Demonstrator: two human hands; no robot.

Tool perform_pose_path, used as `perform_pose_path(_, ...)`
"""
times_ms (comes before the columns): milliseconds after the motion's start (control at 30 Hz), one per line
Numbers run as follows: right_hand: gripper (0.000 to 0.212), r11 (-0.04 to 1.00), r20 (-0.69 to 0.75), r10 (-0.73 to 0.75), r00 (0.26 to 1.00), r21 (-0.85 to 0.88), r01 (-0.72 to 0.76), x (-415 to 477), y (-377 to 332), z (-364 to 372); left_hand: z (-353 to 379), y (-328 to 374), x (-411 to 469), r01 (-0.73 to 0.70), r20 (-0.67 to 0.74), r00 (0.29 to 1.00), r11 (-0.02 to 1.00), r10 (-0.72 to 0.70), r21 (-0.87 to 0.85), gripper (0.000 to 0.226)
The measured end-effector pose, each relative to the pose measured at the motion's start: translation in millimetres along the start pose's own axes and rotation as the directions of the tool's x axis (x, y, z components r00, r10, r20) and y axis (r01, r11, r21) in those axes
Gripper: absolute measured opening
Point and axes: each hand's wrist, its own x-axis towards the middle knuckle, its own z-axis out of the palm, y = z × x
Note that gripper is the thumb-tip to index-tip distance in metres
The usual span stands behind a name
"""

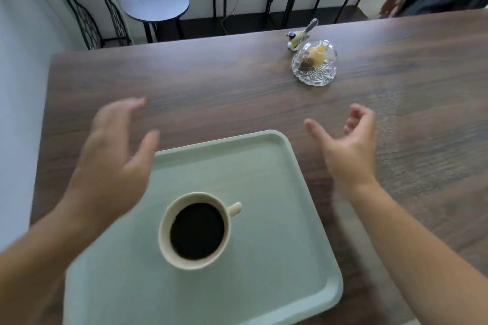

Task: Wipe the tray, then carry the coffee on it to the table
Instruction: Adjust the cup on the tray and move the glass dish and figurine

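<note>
Tray and coffee set down on the desk, both hands open above it.

The pale green tray [264, 166] lies on the dark wooden desk [237, 82] in the lower centre of the frame, its long axis running from lower left to upper right edge-on toward the viewer; the cup of black coffee [195, 231] stands on it, handle pointing right. The left hand [113, 155] hovers over the tray's upper left corner, fingers spread and holding nothing; the right hand [348, 145] is just beside the tray's right rim, loosely curled and empty. The tray lies between and below the hands, the left one nearer. Delivery looks complete.
</note>
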Motion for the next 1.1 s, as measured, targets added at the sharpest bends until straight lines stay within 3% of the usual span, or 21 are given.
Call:
perform_pose_path(133, 0.116, 1.0, 0.017, -0.024, 1.0, -0.016, 0.024, 69, 0, 33, 64, 29, 109, -0.01, 0.163, 0.986, 0.992, 0.031, -0.127, 0.051)
perform_pose_path(333, 0.12, 0.994, -0.053, -0.098, 0.994, -0.061, 0.095, 119, 9, 68, 152, 82, 206, 0.187, 0.313, 0.945, 0.943, -0.096, -0.276, 0.065)
perform_pose_path(667, 0.111, 0.982, -0.057, -0.05, 0.997, -0.186, 0.038, 158, 15, 69, 216, 112, 263, 0.084, 0.415, 0.909, 0.97, 0.018, -0.226, 0.072)
perform_pose_path(900, 0.109, 0.965, -0.048, -0.058, 0.997, -0.259, 0.044, 161, 14, 70, 237, 105, 271, 0.022, 0.399, 0.912, 0.957, 0.099, -0.29, 0.044)
perform_pose_path(1100, 0.099, 0.961, -0.033, -0.058, 0.998, -0.272, 0.047, 161, 13, 71, 242, 100, 267, -0.11, 0.332, 0.928, 0.975, 0.171, -0.194, 0.023)
